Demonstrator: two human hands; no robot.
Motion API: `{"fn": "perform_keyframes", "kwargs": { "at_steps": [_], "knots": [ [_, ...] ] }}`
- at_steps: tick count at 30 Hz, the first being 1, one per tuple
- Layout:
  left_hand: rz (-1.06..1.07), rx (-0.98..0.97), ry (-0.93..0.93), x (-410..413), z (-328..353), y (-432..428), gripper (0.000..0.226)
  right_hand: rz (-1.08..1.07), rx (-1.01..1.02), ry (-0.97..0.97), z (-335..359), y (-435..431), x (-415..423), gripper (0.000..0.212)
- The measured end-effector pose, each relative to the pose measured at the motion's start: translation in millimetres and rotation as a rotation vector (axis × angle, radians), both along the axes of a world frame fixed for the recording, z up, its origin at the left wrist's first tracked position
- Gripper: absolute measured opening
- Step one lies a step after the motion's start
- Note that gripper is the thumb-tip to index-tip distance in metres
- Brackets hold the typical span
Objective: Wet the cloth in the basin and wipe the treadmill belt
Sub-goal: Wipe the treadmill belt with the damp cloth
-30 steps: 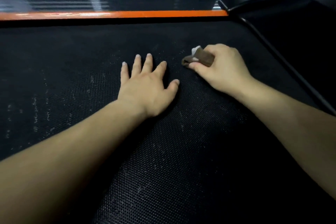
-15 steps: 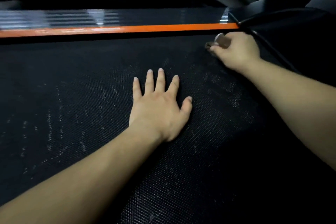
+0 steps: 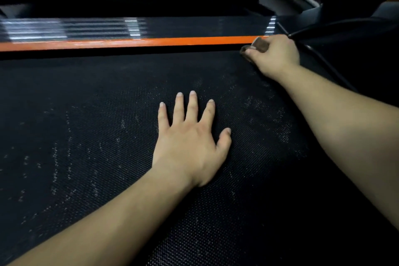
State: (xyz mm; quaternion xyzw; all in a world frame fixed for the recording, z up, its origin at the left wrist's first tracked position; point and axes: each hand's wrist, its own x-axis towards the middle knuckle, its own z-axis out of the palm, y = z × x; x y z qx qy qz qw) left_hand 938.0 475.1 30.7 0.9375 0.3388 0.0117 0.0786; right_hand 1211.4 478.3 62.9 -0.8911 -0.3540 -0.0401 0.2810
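Dark treadmill belt (image 3: 86,114): left hand (image 3: 190,144) flat, right hand (image 3: 274,56) gripping cloth (image 3: 259,46).

Orange rail (image 3: 151,42) ahead and cable (image 3: 312,49) rightward bound the belt (image 3: 86,114).

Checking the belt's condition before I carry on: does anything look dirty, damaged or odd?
Pale specks and streaks mark the black treadmill belt, left of the flat left hand and beside the right forearm. No tear or spill shows. The right hand grips the cloth.
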Motion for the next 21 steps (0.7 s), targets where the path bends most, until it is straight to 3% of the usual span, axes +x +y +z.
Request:
{"fn": "perform_keyframes", "kwargs": {
  "at_steps": [5,11,17,21],
  "knots": [
    [0.003,0.016,0.003,1,-1,0,0.075,0.295,-0.031,0.031,-14,10,-30,0.040],
    [-0.002,0.022,-0.001,0,0,0,0.075,-0.052,-0.025,-0.007,2,20,14,0.038],
    [-0.002,0.031,0.006,0,0,-2,0.074,0.241,-0.043,-0.026,-9,20,-6,0.037],
    [-0.010,0.036,0.013,0,-1,-2,0.073,-0.072,-0.132,-0.131,5,-15,47,0.048]
  ]
}}
